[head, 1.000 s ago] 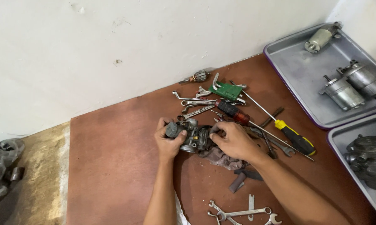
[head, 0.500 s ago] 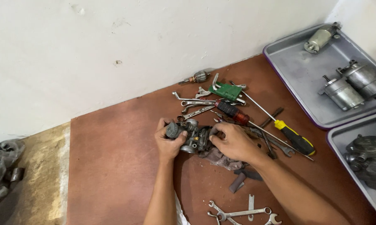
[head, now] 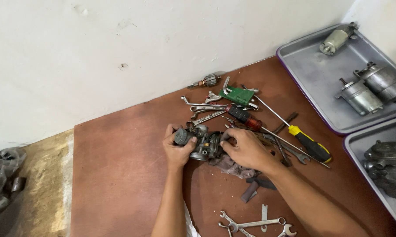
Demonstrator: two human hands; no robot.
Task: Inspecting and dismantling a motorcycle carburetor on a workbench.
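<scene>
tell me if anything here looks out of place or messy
Nothing looks damaged or spilled. The wrenches and screwdrivers lie in a loose, crisscrossed heap beside the metal part that both hands grip, left hand, right hand.

one small flat green packet [head: 236, 95] lies among the tools, beyond the right hand [head: 246, 149], near the wall.

Person, own body as seen from the head camera. Two forearms, bare from elbow to wrist; no sleeves in view. Left hand [head: 178, 148] and right hand [head: 246, 149]: bare, no gloves, rings, watch or bands visible. A small patch of white cloth [head: 190, 224] shows at the bottom edge between the forearms.
</scene>
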